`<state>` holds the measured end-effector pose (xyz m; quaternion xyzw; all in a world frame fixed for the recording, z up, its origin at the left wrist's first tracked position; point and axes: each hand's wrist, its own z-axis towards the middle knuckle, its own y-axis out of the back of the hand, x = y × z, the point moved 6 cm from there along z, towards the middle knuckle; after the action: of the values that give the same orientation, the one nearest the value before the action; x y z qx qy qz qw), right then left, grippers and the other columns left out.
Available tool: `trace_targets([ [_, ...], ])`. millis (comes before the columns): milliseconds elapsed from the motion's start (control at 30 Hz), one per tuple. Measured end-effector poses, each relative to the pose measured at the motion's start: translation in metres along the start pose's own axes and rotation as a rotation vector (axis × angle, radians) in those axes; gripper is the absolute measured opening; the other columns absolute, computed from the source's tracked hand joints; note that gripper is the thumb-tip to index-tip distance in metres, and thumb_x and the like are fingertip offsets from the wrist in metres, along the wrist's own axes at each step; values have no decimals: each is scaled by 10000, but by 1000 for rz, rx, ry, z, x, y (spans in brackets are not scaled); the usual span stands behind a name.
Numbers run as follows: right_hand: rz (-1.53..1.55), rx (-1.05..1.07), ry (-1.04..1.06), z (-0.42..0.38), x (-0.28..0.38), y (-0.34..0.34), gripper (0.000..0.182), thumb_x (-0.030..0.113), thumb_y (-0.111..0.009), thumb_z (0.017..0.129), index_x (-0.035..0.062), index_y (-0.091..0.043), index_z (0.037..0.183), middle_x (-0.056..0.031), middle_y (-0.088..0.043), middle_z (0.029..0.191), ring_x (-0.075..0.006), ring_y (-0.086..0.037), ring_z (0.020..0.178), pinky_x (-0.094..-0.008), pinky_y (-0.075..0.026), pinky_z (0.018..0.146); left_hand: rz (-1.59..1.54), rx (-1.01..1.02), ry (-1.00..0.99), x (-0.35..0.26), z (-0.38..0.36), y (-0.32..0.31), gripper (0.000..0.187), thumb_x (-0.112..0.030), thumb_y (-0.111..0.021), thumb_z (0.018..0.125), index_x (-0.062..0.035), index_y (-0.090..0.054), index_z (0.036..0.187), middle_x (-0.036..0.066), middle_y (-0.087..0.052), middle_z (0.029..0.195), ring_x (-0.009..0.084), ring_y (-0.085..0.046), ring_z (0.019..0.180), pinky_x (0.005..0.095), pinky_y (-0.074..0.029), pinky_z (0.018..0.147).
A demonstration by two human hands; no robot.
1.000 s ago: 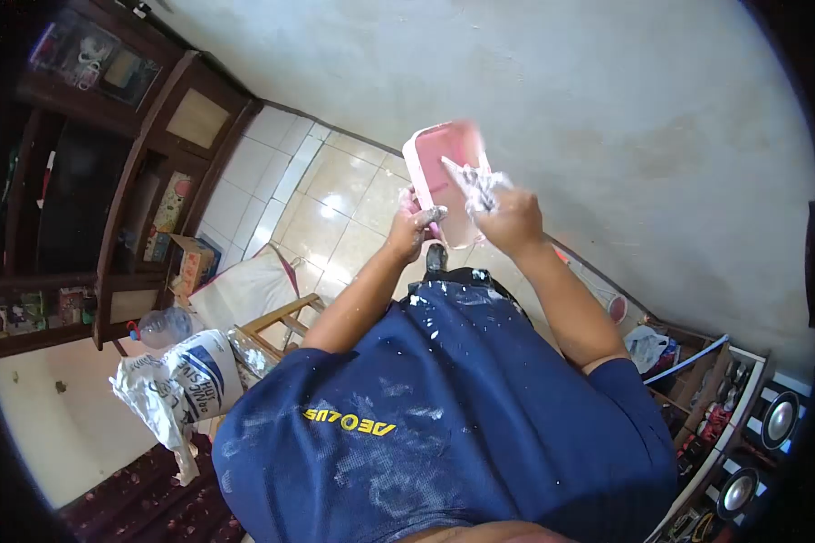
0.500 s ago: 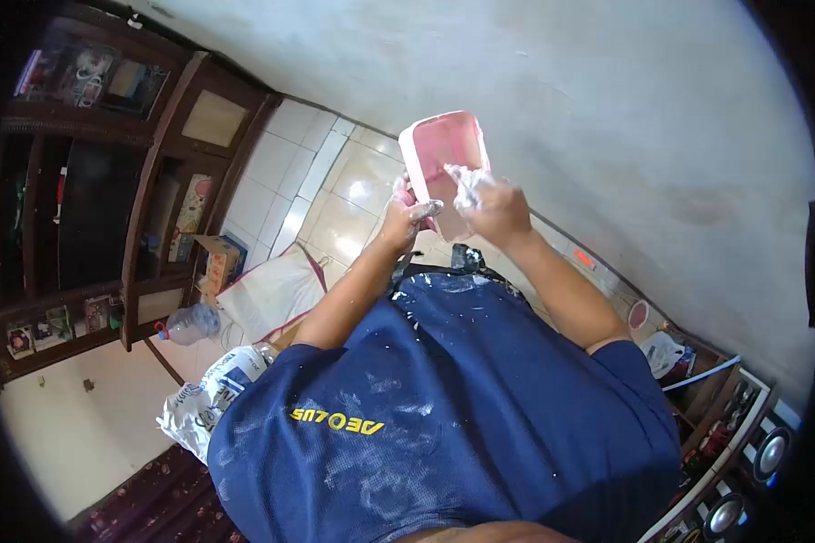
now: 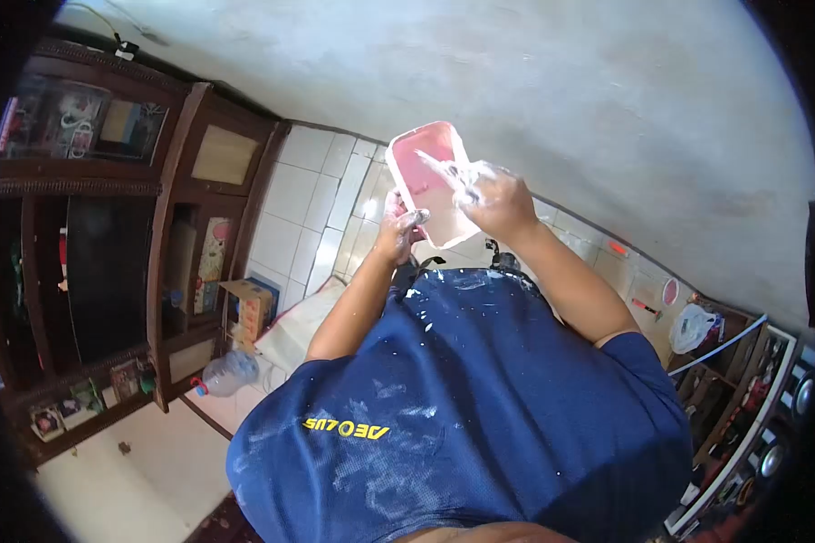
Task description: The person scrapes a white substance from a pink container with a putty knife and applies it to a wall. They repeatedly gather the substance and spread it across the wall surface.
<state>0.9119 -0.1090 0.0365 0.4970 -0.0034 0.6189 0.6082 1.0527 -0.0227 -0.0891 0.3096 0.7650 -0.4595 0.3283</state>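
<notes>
My left hand [image 3: 401,231] is closed on the lower left side of a pink plastic tub [image 3: 410,154], its thumb over the rim. The tub is tilted so its inside faces me, and white residue coats its edges. Over the tub's right side, my right hand [image 3: 496,201] is wrapped round a narrow, white-smeared tool [image 3: 436,163] that looks like a putty knife. Its thin end points up and left across the tub's inside. White paste covers the fingers of both hands, and the tool's handle is hidden in my grip.
A grey wall [image 3: 607,109] rises ahead, above a tiled floor [image 3: 292,185]. At left stand a dark wooden cabinet [image 3: 177,154], a cardboard box [image 3: 249,312] and a large plastic bottle [image 3: 229,373]. To the right are an orange object [image 3: 618,247], a plastic bag [image 3: 693,328] and a shelf [image 3: 697,407].
The right hand and tool have shifted up the tub, with more of the tool's thin end showing. The tub has moved slightly left, and the camera view has turned a little.
</notes>
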Motion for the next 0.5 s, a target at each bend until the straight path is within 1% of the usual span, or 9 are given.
trace_targets([
  [67,-149,58,0,17,0,-44,191,185,-606,722,71,-651,869,-115,-615,786,-295,-613,676,-391,-509,609,-5,67,-57,-24,2,25,625,-111,-665,695,-103,-327,1221,91,-550,1037,198,-606,840,348,-552,640],
  [100,-95,115,-47,20,3,-67,179,188,-593,728,64,-642,846,-123,-603,755,-306,-611,680,-396,-507,608,40,89,-21,-28,8,44,619,-110,-668,693,-99,-329,1212,89,-546,1040,204,-600,870,356,-552,646],
  [133,-99,122,-61,20,11,-84,179,188,-593,728,64,-642,846,-123,-603,755,-306,-611,680,-396,-507,608,130,71,19,-33,11,58,661,-181,-644,703,-132,-306,1270,99,-489,1165,230,-575,981,421,-546,741],
  [200,-127,191,-69,30,28,-111,190,184,-586,723,64,-643,859,-129,-606,747,-309,-609,686,-400,-504,611,146,39,64,-40,19,91,663,-172,-642,702,-128,-303,1270,95,-491,1160,239,-566,1002,430,-542,747],
  [233,-84,113,-63,35,37,-112,205,177,-582,723,67,-643,885,-137,-618,777,-321,-607,694,-412,-501,624,148,48,64,-44,23,102,663,-172,-642,702,-128,-303,1270,95,-491,1160,239,-566,1002,430,-542,747],
  [300,-111,89,-149,41,33,-118,200,151,-582,704,53,-634,871,-154,-617,812,-342,-599,720,-428,-496,643,41,29,89,-49,27,117,576,-98,-653,702,-130,-360,1197,75,-564,996,186,-610,784,344,-545,582],
  [367,-177,85,-341,46,23,-126,202,112,-567,685,31,-625,860,-179,-613,845,-375,-587,760,-455,-487,677,50,54,80,-56,35,123,581,-95,-658,698,-128,-368,1200,68,-570,969,168,-608,751,318,-539,553],
  [400,-177,78,-355,46,24,-131,202,112,-567,685,31,-625,860,-179,-613,845,-375,-587,760,-455,-487,677,63,74,69,-63,38,121,584,-96,-660,698,-130,-369,1202,62,-573,956,154,-604,737,304,-534,544],
  [500,-241,308,-393,48,26,-150,265,124,-546,732,75,-634,976,-149,-626,925,-319,-601,835,-415,-490,751,119,100,126,-58,66,143,574,-96,-661,694,-130,-373,1191,46,-577,926,129,-592,702,275,-522,527],
])
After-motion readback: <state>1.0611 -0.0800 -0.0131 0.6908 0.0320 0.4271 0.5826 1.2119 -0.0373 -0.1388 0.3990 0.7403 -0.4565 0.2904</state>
